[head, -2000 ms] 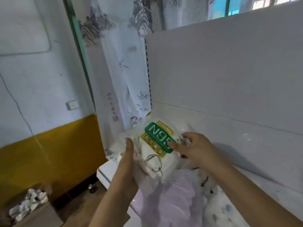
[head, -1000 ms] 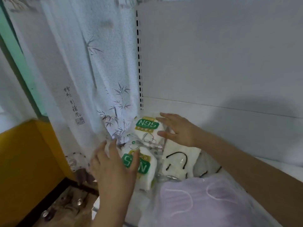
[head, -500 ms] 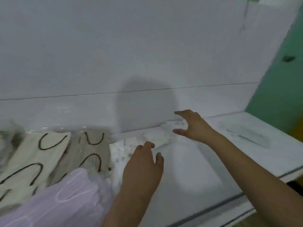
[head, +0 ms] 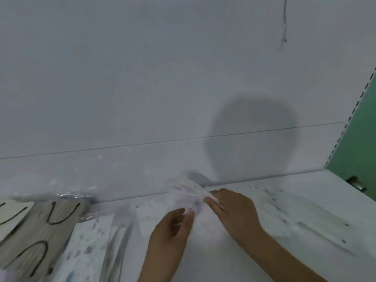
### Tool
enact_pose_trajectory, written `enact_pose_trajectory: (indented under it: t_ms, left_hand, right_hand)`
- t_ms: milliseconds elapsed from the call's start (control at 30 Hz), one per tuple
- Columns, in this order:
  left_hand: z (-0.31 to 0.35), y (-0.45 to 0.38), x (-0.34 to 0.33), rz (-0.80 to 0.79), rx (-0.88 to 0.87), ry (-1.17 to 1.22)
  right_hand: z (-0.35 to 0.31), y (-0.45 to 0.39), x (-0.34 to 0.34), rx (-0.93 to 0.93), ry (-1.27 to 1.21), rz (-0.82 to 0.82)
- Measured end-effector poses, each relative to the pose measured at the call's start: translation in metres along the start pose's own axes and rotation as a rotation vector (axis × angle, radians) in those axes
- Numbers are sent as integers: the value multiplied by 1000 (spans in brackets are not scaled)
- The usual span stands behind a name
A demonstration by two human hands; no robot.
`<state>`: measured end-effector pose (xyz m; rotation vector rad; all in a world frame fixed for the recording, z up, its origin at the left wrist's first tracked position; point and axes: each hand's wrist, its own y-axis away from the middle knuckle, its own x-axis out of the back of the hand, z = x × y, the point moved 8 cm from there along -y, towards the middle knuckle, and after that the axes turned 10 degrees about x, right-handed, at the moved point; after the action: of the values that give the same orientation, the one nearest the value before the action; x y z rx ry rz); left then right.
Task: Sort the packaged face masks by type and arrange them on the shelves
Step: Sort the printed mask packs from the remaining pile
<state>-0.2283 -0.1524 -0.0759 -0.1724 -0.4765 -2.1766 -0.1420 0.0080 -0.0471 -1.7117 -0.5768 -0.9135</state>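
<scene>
Shop, white slotted display shelf (head: 317,192), packaged masks (head: 38,231)

Both bare forearms reached in from the bottom edge, hands close together, nearly touching. The left hand (head: 173,224) lay palm down with fingers bunched forward and lightly curled. The right hand (head: 232,208) angled leftward, fingers bent; the grip was too blurry to call.
</scene>
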Motion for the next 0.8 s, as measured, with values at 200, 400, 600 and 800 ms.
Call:
enact_pose_trajectory:
  t_ms: [200, 400, 600, 800]
  left_hand:
    - [-1, -2, -15, 54, 91, 384]
    - [-22, -14, 2, -37, 107, 510]
    - [-27, -12, 7, 100, -39, 181]
    - [-27, -5, 34, 403, -41, 127]
  right_hand:
    - [-54, 30, -7, 254, -585, -583]
    - [10, -3, -1, -174, -659, -339]
    - [17, -2, -27, -268, -911, -236]
    - [49, -1, 4, -326, -381, -11]
